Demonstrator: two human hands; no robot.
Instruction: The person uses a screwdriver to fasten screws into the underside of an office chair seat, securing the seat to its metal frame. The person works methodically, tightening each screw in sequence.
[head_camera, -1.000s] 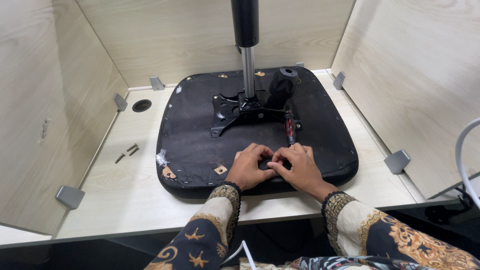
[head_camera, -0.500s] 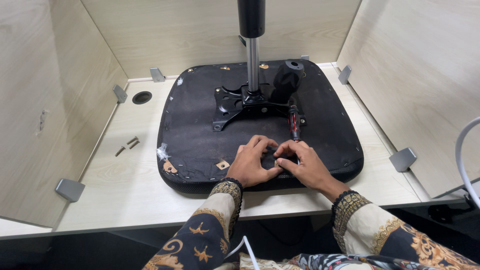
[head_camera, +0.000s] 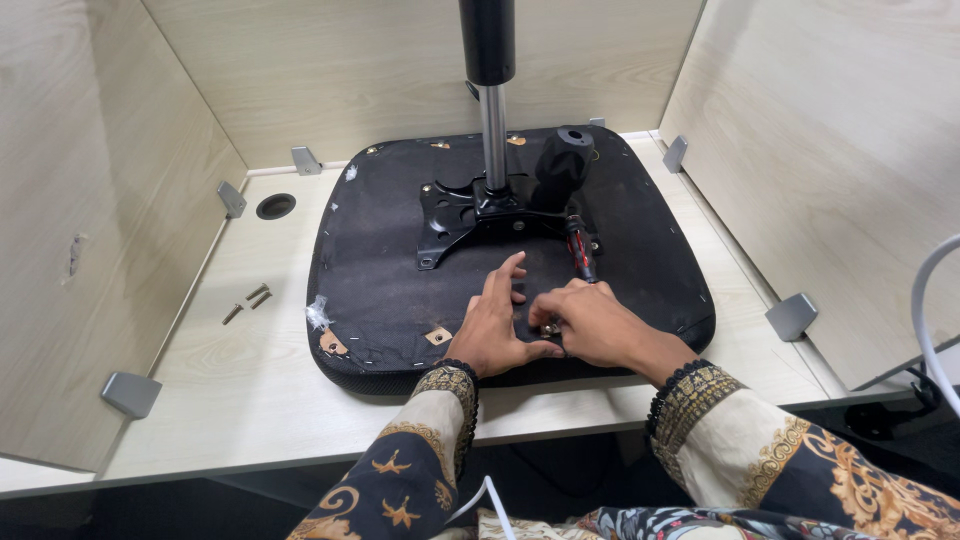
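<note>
Since the earlier frames both hands have stayed at the near edge of the upturned seat pad (head_camera: 400, 250), while the left hand (head_camera: 497, 325) has spread its fingers wider, the index now stretched toward the metal bracket (head_camera: 480, 215).

Left grip: open, palm down, fingers splayed and flat on the black underside fabric, thumb tucked toward the other hand; it holds nothing. Right grip: the right hand (head_camera: 600, 325) is curled, fingertips pinched together over a small metal part (head_camera: 549, 328) lying on the pad between the two hands. Whether the fingers truly clasp it or only press on it I cannot tell.

Both forearms come in from the bottom edge in patterned sleeves, wrists low over the pad's near rim, hands touching each other.

One seat pad lies on the bench (head_camera: 250, 370), underside up. One bracket is fixed at its middle, with one gas-lift column (head_camera: 492, 110) standing upright from it and one black knob (head_camera: 562, 160) just beside. One red-and-black screwdriver (head_camera: 580, 250) rests on the pad beyond the right hand. Three loose screws (head_camera: 248, 300) lie on the bench, left of the pad.
</note>
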